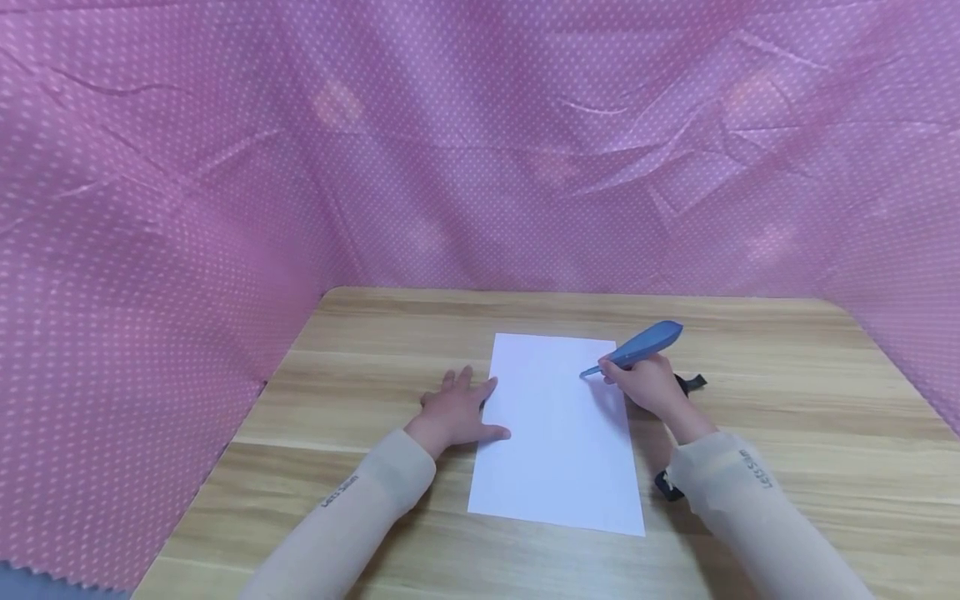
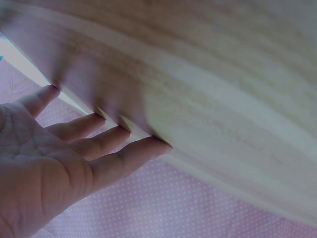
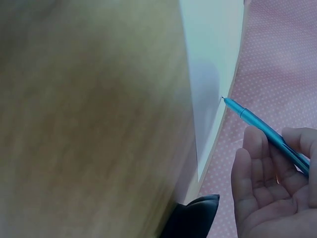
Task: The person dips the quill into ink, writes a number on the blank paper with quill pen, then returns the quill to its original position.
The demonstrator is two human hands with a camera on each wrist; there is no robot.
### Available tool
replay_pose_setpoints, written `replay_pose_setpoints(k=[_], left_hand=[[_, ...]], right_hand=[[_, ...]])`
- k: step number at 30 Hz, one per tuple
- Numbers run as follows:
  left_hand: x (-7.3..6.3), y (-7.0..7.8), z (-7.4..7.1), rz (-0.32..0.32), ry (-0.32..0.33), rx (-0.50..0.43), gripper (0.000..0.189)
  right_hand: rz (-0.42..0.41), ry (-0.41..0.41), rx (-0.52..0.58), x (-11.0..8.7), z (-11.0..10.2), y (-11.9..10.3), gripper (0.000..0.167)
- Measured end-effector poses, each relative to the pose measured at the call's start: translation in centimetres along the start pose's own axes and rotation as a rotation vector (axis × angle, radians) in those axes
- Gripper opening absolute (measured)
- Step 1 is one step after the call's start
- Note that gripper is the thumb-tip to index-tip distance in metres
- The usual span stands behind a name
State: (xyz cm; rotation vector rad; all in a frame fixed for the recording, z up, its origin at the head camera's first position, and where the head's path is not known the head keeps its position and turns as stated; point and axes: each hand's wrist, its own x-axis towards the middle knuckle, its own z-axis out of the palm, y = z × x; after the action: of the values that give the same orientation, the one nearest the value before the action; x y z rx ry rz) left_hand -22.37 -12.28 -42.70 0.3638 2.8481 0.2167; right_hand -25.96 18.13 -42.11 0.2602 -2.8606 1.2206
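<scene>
A white sheet of paper (image 1: 555, 467) lies on the wooden table. My left hand (image 1: 456, 414) is spread at the paper's left edge, its thumb and index finger over the sheet; the left wrist view shows the fingers (image 2: 131, 154) straight, tips at the tabletop. In my right hand (image 1: 647, 382) a blue pen (image 1: 645, 343) with a broad, leaf-shaped tail is pinched between thumb and fingers. Its narrow tip points down-left at the upper right part of the sheet. From the right wrist, the pen (image 3: 262, 128) shows its fine point right at the paper's surface.
The light wooden table (image 1: 337, 358) extends on all sides of the paper. Behind and beside it hangs a pink dotted cloth (image 1: 480, 167). A black strap-like piece (image 1: 696, 382) shows beside the right hand, and a small black part (image 1: 667, 487) sits by the right cuff.
</scene>
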Motion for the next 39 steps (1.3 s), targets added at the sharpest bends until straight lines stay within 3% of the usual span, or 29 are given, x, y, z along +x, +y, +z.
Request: replay_pose_setpoints(k=[14,31,39], left_hand=[[-0.2,0.2,-0.4,0.002,-0.006,-0.003,0.091],[0.0,0.0,-0.1,0.000,-0.005,-0.001,0.092],[0.2,-0.2,0.1,-0.003,-0.006,0.002,0.093]], right_hand=[[0.049,-0.077,0.055,-0.4,0.3,-0.8,0.025],[0.008,-0.150,0.141,-1.2,1.3,-1.5,0.026],[-0.023,-0.175,0.123,-1.6,1.4,-1.7,0.029]])
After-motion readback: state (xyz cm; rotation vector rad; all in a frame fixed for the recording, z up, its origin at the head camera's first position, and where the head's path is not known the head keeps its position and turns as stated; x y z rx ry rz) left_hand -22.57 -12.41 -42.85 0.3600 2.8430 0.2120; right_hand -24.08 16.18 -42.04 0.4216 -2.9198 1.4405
